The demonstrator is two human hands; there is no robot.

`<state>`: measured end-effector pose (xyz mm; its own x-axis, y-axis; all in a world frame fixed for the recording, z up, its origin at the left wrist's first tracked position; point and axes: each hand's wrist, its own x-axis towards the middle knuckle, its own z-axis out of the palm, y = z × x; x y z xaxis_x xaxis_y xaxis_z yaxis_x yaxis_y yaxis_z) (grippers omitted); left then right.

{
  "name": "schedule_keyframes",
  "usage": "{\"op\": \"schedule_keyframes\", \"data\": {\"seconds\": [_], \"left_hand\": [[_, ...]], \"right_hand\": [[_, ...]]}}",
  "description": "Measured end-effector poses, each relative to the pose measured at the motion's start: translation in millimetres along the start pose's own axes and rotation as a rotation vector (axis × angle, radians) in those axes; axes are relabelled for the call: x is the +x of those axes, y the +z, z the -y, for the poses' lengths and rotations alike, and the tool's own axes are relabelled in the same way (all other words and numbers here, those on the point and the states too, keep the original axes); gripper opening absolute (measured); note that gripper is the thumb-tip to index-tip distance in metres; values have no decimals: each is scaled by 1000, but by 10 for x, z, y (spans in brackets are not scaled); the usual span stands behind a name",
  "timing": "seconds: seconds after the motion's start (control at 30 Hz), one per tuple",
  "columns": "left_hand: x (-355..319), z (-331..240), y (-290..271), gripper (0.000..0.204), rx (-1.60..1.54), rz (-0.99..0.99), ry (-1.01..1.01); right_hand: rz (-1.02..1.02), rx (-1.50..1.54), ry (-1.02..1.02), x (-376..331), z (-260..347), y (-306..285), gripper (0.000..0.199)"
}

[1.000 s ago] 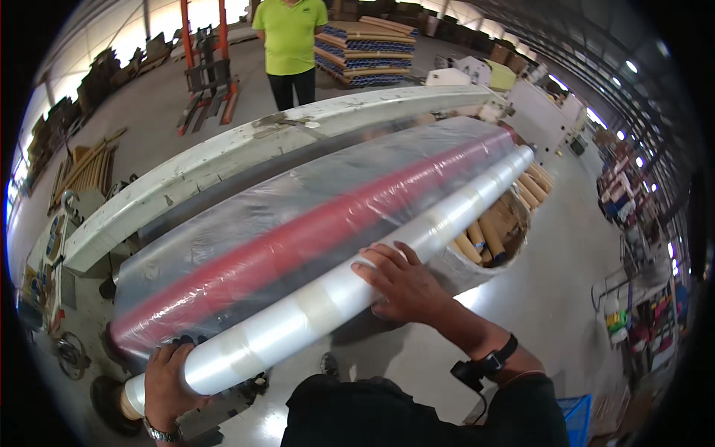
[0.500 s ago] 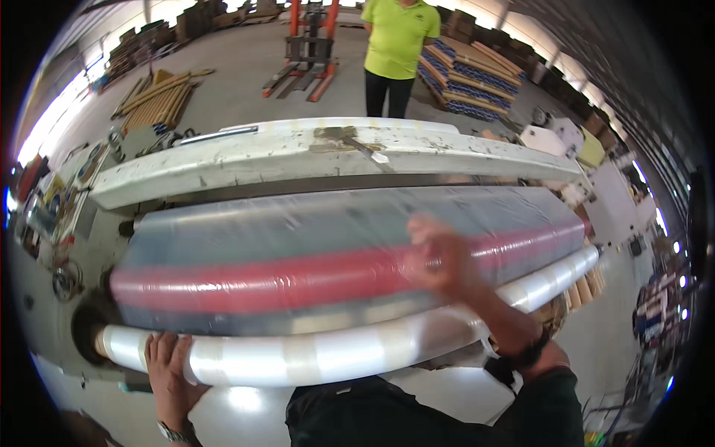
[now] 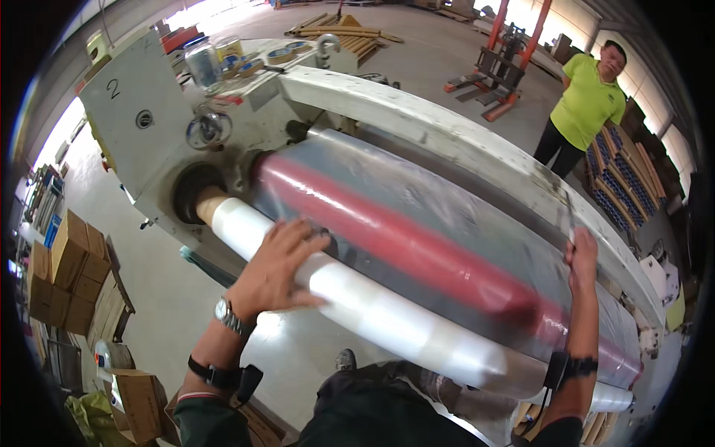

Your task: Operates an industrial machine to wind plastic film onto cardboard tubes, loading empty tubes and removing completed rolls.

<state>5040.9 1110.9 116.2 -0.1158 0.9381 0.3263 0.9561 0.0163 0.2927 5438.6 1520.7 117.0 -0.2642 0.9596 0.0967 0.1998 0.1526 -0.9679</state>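
Observation:
My left hand rests on the white banded film roll, fingers spread, near its left end, where a cardboard core sticks out. My right hand reaches far across to the white beam. Its fingers are closed on the near end of a thin tool by the beam; the tool's kind is too small to make out. Between roll and beam, clear plastic film stretches over a red roller.
The machine's white side housing stands at the left, with a jar and tape rolls on top. Cardboard boxes sit on the floor at the left. A person in a yellow-green shirt stands beyond the beam, near an orange pallet stacker.
My view has turned left. The right hand has gone from above the red roller out to the beam and closed on the thin tool there. My left hand has spread its fingers.

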Motion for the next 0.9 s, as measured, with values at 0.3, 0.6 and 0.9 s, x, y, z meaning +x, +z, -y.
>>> {"op": "schedule_keyframes", "data": {"seconds": [0.3,0.6,0.9], "left_hand": [[193,1890,-320,19,108,-90,-551],[274,2228,-318,12,-192,25,-436],[497,2348,-129,23,-726,74,-489]], "right_hand": [[604,-477,-509,-1298,1069,3244,21],[842,-643,-721,-1558,1167,4779,16],[845,-567,-849,-1449,955,5441,13]]}}
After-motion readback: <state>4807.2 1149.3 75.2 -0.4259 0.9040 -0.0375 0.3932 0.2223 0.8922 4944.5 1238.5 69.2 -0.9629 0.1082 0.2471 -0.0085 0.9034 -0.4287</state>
